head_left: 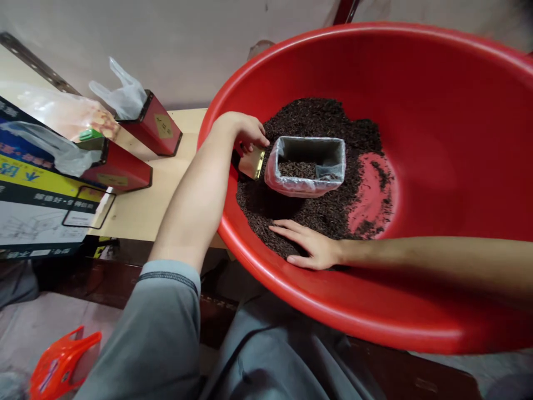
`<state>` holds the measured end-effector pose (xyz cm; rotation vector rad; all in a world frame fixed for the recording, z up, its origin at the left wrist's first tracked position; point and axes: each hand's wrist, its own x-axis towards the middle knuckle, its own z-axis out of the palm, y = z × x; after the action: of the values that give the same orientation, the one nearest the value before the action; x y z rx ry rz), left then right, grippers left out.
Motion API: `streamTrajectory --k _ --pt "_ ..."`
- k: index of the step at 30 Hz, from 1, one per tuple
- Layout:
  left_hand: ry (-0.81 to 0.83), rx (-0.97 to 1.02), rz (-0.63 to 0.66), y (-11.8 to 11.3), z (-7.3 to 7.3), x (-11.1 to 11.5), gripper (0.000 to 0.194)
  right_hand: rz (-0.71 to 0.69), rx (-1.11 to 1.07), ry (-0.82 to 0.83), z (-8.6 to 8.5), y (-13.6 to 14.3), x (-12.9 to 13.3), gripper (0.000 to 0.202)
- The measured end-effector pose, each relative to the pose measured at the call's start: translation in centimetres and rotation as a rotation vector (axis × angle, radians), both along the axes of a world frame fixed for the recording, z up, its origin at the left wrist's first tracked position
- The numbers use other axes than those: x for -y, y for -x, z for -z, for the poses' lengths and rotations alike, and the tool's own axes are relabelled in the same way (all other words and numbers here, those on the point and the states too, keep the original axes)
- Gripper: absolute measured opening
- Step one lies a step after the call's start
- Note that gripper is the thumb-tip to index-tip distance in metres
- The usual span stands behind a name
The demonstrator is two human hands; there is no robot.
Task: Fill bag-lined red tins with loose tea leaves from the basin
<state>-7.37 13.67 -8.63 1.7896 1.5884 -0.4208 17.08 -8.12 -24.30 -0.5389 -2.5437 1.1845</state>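
My left hand (250,132) reaches over the near-left rim of a big red plastic tub (449,183). Its fingers are closed on a gold-coloured metal lid (252,162), partly hidden by the hand. Beside the lid, a rectangular container (306,186) lined with a clear plastic bag stands in dark loose tea leaves (320,116); some leaves lie inside it. Nearer to me, my right hand (310,244) rests on the leaves, palm down, fingers stretched out and holding nothing.
Left of the tub, two red tins (152,125) with plastic bags poking from their tops lie tilted on a pale wooden board (175,178). A printed box (37,194) and a clear bag (70,114) are farther left. An orange plastic object (62,361) sits low at left.
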Motion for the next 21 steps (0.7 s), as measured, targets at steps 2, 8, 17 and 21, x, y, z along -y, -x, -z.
streamTrajectory --k 2,8,17,21 --pt "0.007 -0.002 0.015 0.2 0.3 -0.2 0.072 -0.003 0.009 -0.015 0.2 0.2 0.2 0.082" --pt "0.002 -0.009 0.034 0.7 0.6 -0.7 0.072 0.074 0.047 -0.002 -0.7 0.9 1.0 0.07" --pt "0.14 0.022 0.051 0.6 0.7 -1.2 0.071 0.089 0.048 0.07 -1.8 1.4 1.2 0.065" --pt "0.112 0.042 0.002 0.3 0.0 -0.5 0.063 0.192 0.0 0.151 -2.9 2.4 1.6 0.057"
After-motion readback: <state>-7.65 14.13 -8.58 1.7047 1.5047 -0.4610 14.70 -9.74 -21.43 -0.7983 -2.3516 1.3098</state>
